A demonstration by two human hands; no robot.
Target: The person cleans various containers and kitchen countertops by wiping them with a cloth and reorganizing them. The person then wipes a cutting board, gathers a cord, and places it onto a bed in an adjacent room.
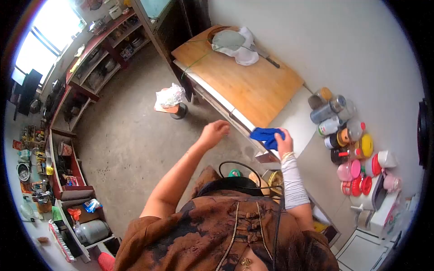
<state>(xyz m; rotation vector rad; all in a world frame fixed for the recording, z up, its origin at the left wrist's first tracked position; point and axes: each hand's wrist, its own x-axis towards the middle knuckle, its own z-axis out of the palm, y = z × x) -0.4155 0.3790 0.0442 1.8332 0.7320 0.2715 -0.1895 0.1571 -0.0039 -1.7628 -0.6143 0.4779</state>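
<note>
My right hand (285,143) is closed on a blue cloth (266,135), which hangs bunched at the near edge of the white-topped table (296,110). A pale sleeve cover with a bracelet at the wrist shows on that forearm. To the left, over the floor, my left hand (214,134) is held in the air with nothing in it, its fingers loosely bent and the thumb apart. Ahead of both hands lies a large wooden board (246,90) on the table. At its far end are a round grey-green lid (228,40), a white cloth (246,55) and a knife (266,57).
Several jars and bottles (327,110) line the wall on the right. A small stool (169,108) with a white plastic bag (171,95) stands on the concrete floor. Shelves (95,67) run along the left, with a gas cylinder (93,231) lower down. A black cable crosses near my waist.
</note>
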